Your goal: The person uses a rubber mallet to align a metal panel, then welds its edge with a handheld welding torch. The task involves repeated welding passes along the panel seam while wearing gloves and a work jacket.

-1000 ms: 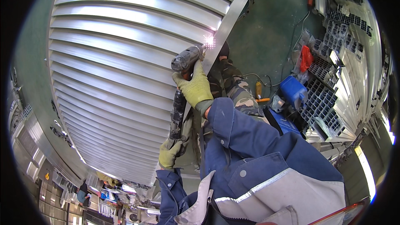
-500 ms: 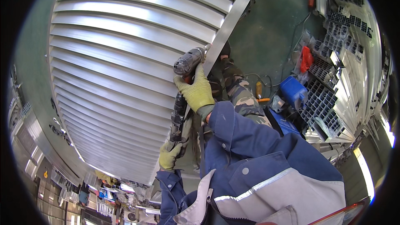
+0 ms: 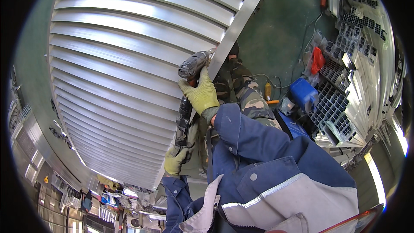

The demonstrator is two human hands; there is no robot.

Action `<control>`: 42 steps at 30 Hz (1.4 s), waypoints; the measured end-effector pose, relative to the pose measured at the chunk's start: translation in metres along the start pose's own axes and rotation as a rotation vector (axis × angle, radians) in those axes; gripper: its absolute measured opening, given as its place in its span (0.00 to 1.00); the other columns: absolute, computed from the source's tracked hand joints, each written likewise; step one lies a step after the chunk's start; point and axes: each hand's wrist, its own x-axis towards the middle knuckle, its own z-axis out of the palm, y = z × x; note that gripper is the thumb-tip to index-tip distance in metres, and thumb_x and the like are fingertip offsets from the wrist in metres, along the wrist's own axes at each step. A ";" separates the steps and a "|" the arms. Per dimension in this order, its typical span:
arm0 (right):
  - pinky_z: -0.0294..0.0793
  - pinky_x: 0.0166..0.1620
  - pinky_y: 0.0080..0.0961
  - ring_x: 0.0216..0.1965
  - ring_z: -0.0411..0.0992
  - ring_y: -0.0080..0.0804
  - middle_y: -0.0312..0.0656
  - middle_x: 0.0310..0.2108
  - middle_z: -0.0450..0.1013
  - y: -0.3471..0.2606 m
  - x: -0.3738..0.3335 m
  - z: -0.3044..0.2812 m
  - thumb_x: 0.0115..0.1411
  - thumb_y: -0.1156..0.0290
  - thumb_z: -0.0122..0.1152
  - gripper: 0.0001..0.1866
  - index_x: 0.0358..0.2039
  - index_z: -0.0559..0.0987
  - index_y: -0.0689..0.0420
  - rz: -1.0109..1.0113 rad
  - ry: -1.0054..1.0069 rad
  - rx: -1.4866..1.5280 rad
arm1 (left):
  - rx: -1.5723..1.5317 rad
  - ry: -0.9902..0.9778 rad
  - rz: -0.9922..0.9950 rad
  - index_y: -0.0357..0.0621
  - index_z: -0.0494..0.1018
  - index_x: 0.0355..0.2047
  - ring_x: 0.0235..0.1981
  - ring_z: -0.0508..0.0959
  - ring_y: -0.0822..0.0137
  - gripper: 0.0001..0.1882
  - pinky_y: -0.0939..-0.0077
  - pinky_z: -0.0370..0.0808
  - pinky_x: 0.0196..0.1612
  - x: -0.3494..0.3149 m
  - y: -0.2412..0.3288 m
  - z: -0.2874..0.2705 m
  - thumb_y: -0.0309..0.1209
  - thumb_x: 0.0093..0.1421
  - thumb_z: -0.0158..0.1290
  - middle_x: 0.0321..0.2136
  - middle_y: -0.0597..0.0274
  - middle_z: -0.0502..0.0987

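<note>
My right hand [image 3: 202, 95], in a yellow-green work glove, is closed round the grip of a dark, worn power drill [image 3: 192, 66]. The drill's nose points up and right, at the flat edge bar of a large silver louvred metal panel [image 3: 125, 73]; whether its tip touches the bar is hard to see. Below the grip, the drill's long black taped lower part runs down to my left hand [image 3: 176, 159]. That gloved hand is closed at the lower end of this part, its fingers partly hidden.
Camouflage-trousered legs [image 3: 248, 90] are beside the panel's edge. On the green floor to the right stand a blue jerrycan [image 3: 304, 92], a small yellow bottle [image 3: 268, 89] and a red bag [image 3: 317, 60]. Stacked metal profiles [image 3: 332, 103] lie beyond, and a cable [image 3: 276, 84] trails nearby.
The drill and my right hand have shifted very slightly left in the picture, and the panel's slats sit a little differently. Both hands keep their hold.
</note>
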 end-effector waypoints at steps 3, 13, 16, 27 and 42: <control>0.81 0.59 0.39 0.52 0.82 0.45 0.51 0.52 0.83 -0.007 0.000 -0.004 0.65 0.58 0.79 0.46 0.73 0.65 0.67 0.028 -0.047 0.029 | -0.018 0.008 -0.003 0.38 0.87 0.54 0.28 0.80 0.76 0.19 0.80 0.76 0.34 -0.001 0.003 0.002 0.36 0.68 0.71 0.28 0.71 0.83; 0.82 0.55 0.39 0.47 0.82 0.43 0.48 0.46 0.83 -0.001 0.009 -0.001 0.64 0.58 0.80 0.44 0.71 0.66 0.67 0.113 -0.091 0.088 | -0.021 -0.005 -0.037 0.37 0.87 0.53 0.26 0.81 0.74 0.19 0.78 0.78 0.34 0.006 -0.001 -0.005 0.37 0.68 0.71 0.28 0.68 0.83; 0.82 0.55 0.41 0.47 0.82 0.46 0.49 0.47 0.83 0.008 0.012 0.003 0.64 0.58 0.80 0.44 0.70 0.66 0.66 0.077 -0.085 0.077 | -0.018 -0.010 -0.035 0.37 0.86 0.53 0.26 0.80 0.75 0.19 0.78 0.78 0.33 0.002 0.008 0.000 0.37 0.68 0.71 0.27 0.68 0.82; 0.82 0.56 0.41 0.49 0.82 0.46 0.49 0.48 0.84 0.004 0.009 0.003 0.64 0.59 0.80 0.41 0.68 0.69 0.64 0.078 -0.081 0.088 | -0.020 -0.031 -0.044 0.37 0.86 0.54 0.25 0.79 0.75 0.19 0.78 0.78 0.33 0.002 0.005 -0.006 0.37 0.69 0.70 0.27 0.69 0.81; 0.82 0.58 0.40 0.51 0.83 0.46 0.51 0.50 0.84 0.009 0.002 0.009 0.65 0.61 0.80 0.39 0.68 0.69 0.65 0.060 -0.081 0.139 | 0.002 0.026 0.002 0.37 0.87 0.55 0.26 0.75 0.78 0.17 0.79 0.71 0.32 0.001 -0.014 -0.014 0.32 0.69 0.69 0.29 0.71 0.81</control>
